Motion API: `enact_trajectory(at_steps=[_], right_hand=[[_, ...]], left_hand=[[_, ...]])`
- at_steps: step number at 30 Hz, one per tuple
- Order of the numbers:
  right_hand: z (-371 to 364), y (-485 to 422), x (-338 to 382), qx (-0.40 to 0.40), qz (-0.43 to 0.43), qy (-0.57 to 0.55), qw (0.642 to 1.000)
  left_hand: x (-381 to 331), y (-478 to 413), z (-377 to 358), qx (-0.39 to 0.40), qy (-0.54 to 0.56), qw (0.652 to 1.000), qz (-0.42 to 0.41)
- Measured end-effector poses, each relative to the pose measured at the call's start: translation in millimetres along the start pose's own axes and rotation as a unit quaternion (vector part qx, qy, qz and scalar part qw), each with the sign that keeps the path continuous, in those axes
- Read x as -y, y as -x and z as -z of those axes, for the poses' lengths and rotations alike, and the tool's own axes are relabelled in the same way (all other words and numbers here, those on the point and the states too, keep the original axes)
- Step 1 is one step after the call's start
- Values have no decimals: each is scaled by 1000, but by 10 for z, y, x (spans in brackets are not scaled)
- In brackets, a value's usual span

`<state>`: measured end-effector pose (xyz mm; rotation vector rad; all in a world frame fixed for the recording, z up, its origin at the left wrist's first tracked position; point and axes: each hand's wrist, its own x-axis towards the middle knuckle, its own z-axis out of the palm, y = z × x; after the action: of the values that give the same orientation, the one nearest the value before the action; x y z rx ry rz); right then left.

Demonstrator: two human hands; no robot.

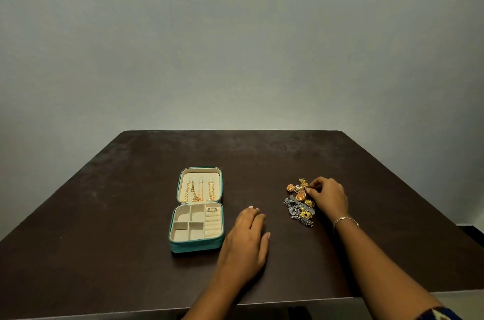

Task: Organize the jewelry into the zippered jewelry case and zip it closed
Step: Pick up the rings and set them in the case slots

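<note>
a teal jewelry case [196,246] lies open on the dark brown counter [104,215], a little left of the middle. its lid [186,172] lies flat behind the tray part. three gold chains [199,192] hang from hooks in the lid. the tray has small cream boxes, and a ring [211,209] sits at the top of the ring rolls on the right side.

the left hand [246,238] rests palm down on the counter, just beside the right side of the case. its grip is loose, with the fingers lying straight and close together, and it holds nothing.

a pile of jewelry [300,204] sits to the right, well apart from the case. gold earrings [294,191] are at the back of it and silver pieces [297,213] at the front. the right hand [328,195] is at the back of the pile. its grip is closed, thumb and finger pinching a small gold piece [307,189]. a thin bracelet [345,220] is on that wrist.

a plain grey wall [235,44] is behind the counter.
</note>
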<state>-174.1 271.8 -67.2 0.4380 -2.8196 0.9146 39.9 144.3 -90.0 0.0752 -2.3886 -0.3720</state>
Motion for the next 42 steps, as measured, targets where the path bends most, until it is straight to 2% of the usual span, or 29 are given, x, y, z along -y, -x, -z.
enact_trajectory(at_steps=[5,12,15,20,26,28,33,38,42], right_hand=[[-43,-58,31,7,-12,14,1000],[-97,-65,37,-38,-19,23,999],[-28,8,60,-67,-9,-29,997],[172,316,266,-119,74,-160,977],[121,909,588,-55,169,-298,938],[54,1055,624,-22,174,-332,927],[-74,1232,602,14,202,-340,919],[-42,1319,631,53,209,-396,893],[0,1357,669,79,207,-434,873]], left_hand=[[3,-10,-4,3,2,1000,2],[12,-11,4,27,0,1000,2],[4,-12,12,29,2,1000,3],[-14,-10,23,19,27,999,5],[-20,-31,27,21,36,998,41],[-45,-40,67,52,81,992,83],[-80,-42,117,17,126,988,89],[-73,-33,127,25,139,980,137],[-62,-23,130,22,141,981,128]])
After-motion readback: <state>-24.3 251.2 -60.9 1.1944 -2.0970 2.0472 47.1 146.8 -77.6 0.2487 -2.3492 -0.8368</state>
